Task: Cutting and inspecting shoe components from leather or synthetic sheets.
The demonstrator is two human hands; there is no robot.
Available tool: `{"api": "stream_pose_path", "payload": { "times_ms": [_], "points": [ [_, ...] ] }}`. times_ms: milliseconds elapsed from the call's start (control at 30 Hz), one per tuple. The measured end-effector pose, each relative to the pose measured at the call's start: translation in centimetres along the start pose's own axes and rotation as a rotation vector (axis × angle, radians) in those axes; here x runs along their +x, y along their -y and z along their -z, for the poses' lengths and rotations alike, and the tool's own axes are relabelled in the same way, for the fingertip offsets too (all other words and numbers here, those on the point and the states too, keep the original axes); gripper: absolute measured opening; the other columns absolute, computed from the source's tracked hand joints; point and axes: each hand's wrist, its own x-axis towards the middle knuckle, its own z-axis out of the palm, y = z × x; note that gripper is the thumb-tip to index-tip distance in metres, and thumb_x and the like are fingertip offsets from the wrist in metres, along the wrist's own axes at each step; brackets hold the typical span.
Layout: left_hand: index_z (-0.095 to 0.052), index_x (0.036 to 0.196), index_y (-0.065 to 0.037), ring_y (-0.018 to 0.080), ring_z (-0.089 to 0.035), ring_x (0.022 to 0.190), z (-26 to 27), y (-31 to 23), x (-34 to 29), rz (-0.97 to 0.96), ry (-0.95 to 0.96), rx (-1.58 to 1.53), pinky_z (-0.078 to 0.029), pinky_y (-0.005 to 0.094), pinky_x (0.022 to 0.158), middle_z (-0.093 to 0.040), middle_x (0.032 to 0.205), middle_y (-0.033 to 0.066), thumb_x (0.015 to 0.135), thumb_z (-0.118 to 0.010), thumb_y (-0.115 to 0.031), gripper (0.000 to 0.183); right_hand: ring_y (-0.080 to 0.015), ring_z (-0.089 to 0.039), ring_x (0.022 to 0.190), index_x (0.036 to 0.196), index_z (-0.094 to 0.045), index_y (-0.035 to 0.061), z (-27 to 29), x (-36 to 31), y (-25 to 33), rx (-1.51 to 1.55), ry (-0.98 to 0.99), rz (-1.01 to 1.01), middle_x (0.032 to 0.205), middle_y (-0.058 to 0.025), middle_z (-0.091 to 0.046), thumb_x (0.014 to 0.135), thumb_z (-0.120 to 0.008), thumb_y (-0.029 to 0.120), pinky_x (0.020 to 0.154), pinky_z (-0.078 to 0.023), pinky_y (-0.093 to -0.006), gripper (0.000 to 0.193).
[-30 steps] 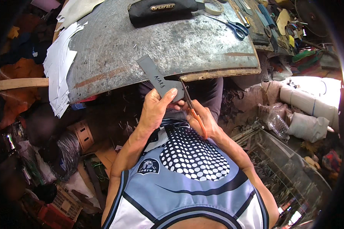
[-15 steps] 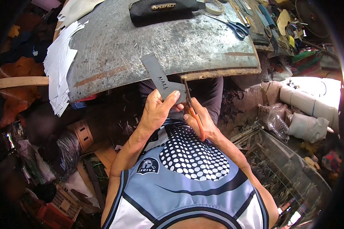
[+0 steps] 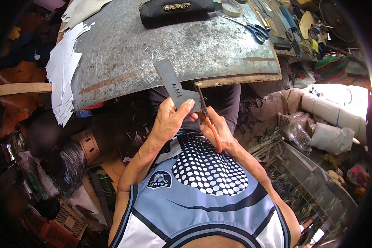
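Note:
Between thumb and fingers, my left hand [image 3: 169, 120] pinches a flat grey L-shaped piece [image 3: 173, 82] with dark handwriting on it. Its long arm points up over the table's near edge. My right hand [image 3: 221, 128] is wrapped round the orange handles of a pair of scissors [image 3: 207, 118]. The dark blades point upward and stand at the right edge of the grey piece. The fingers inside the scissor loops are partly hidden. Both hands are close together in front of my chest, just below the table edge.
The scratched metal-topped table [image 3: 124, 53] carries a black zip pouch [image 3: 177, 12], blue-handled scissors [image 3: 256, 31] and a roll of tape [image 3: 231, 7]. White sheets [image 3: 64, 70] hang over its left edge. White rolls [image 3: 335, 111] and a clear-sided bin [image 3: 310, 177] stand at right.
The grey piece's upper end has shifted very slightly to the right. My hands and the scissors stay almost where they were.

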Motion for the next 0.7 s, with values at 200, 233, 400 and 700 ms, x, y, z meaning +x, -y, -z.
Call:
{"api": "stream_pose_path", "payload": {
  "times_ms": [200, 233, 400, 700],
  "points": [
    [-0.061, 0.098, 0.000, 0.0100, -0.062, 0.069, -0.17, 0.14, -0.16, -0.019, 0.001, 0.029, -0.053, 0.0233, 0.062, -0.065, 0.084, 0.0053, 0.094, -0.056, -0.018, 0.019, -0.0235, -0.056, 0.064, 0.112, -0.044, -0.0001, 0.09, 0.24, 0.93, 0.000, 0.010, 0.024, 0.073, -0.0143, -0.055, 0.079, -0.053, 0.010, 0.063, -0.045, -0.0352, 0.036],
    [-0.061, 0.098, 0.000, 0.0098, -0.062, 0.069, -0.20, 0.14, -0.20, -0.025, 0.003, 0.032, -0.053, 0.0231, 0.062, -0.065, 0.084, 0.0053, 0.094, -0.056, -0.018, 0.019, -0.0245, -0.056, 0.065, 0.113, -0.043, -0.0001, 0.08, 0.30, 0.90, 0.005, 0.013, 0.035, 0.074, -0.0149, -0.055, 0.079, -0.053, 0.010, 0.064, -0.045, -0.0357, 0.037],
    [-0.061, 0.099, 0.000, 0.0095, -0.061, 0.069, -0.30, -0.17, -0.25, -0.013, 0.004, 0.032, -0.053, 0.0229, 0.063, -0.065, 0.084, 0.0051, 0.094, -0.056, -0.018, 0.019, -0.0239, -0.055, 0.062, 0.113, -0.042, -0.0001, 0.01, 0.16, 0.71, -0.009, 0.010, 0.028, 0.072, -0.0143, -0.055, 0.078, -0.052, 0.008, 0.062, -0.044, -0.0346, 0.037],
    [-0.060, 0.099, 0.000, 0.0097, -0.061, 0.068, -0.04, 0.03, -0.24, 0.003, 0.025, 0.040, -0.052, 0.0228, 0.062, -0.064, 0.083, 0.0046, 0.094, -0.056, -0.017, 0.018, -0.0204, -0.050, 0.056, 0.108, -0.046, -0.0003, 0.02, 0.07, 0.34, 0.000, 0.009, 0.016, 0.066, -0.0124, -0.052, 0.078, -0.053, 0.009, 0.055, -0.042, -0.0330, 0.033]
  ]
}}
